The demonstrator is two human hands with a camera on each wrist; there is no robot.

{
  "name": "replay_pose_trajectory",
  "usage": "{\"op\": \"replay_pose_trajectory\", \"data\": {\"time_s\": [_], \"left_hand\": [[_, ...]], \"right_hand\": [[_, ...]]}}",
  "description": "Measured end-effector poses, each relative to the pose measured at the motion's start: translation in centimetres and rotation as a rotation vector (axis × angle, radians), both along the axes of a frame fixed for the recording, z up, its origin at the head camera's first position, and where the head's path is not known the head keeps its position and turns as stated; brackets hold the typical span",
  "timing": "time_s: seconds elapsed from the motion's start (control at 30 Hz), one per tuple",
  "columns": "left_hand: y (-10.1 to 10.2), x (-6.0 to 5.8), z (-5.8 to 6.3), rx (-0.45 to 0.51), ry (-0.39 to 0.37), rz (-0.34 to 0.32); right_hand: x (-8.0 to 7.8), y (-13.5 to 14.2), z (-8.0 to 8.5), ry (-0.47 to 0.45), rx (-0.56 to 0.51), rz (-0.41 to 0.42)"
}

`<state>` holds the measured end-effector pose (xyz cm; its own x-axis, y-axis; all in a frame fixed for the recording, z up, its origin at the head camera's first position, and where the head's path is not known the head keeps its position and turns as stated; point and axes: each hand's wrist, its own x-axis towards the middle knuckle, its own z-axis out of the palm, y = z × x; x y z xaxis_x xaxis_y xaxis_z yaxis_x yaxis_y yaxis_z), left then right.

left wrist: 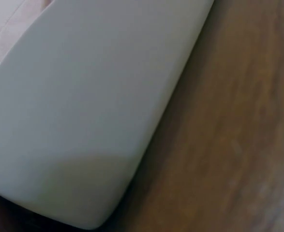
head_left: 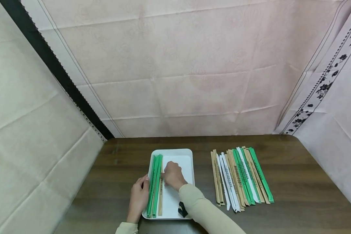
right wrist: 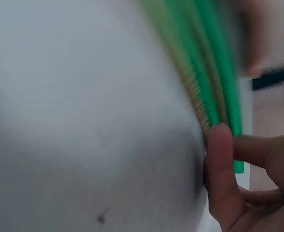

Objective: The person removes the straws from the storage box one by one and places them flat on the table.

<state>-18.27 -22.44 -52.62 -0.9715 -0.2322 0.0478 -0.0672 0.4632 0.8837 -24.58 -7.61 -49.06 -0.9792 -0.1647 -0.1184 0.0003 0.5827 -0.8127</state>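
Find tan packet lying lengthwise inside white tray, at right edge of bundle with green packets. In right-wrist view, note second tan strip between greens. See right grip at bundle's right edge, apparently pinching tan packet between thumb and finger. See left grip curled at tray's left rim, apparently clamped on it; cannot confirm from left-wrist view.

Judge step in hand as seating tan packet flush beside green packets. For a good result: pinch lightly, to avoid creasing the wrapper. Hold parallel to tray's long sides, then nudge left to close any gap; stop at first contact, to avoid riding up over green edge. Line up ends before letting go. Brace tray against sideways push with left grip, tips clear of bundle. Release by parting thumb and finger, then lifting straight up, to avoid dragging packet askew.

Note mixed row of tan, white and green packets on counter, well apart to tray's right. If drawing from there, lift singly, given likely snagging on neighbours.
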Motion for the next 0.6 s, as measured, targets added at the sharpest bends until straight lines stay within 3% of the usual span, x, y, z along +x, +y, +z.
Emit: {"op": "replay_pose_trajectory", "data": {"time_s": [0.13, 0.27, 0.47, 0.6], "left_hand": [[0.0, -0.1, 0.0, -0.008, 0.021, -0.011], [-0.1, -0.1, 0.2, -0.013, 0.039, -0.012], [0.0, 0.0, 0.0, -0.007, 0.03, -0.005], [0.0, 0.0, 0.0, -0.006, 0.016, -0.007]], "right_hand": [[0.3, -0.6, 0.2, 0.101, 0.04, 0.073], [0.2, -1.0, 0.4, 0.146, 0.094, 0.103], [-0.2, -0.1, 0.8, -0.052, 0.02, -0.012], [-0.3, 1.6, 1.5, -0.085, -0.073, -0.083]]}}
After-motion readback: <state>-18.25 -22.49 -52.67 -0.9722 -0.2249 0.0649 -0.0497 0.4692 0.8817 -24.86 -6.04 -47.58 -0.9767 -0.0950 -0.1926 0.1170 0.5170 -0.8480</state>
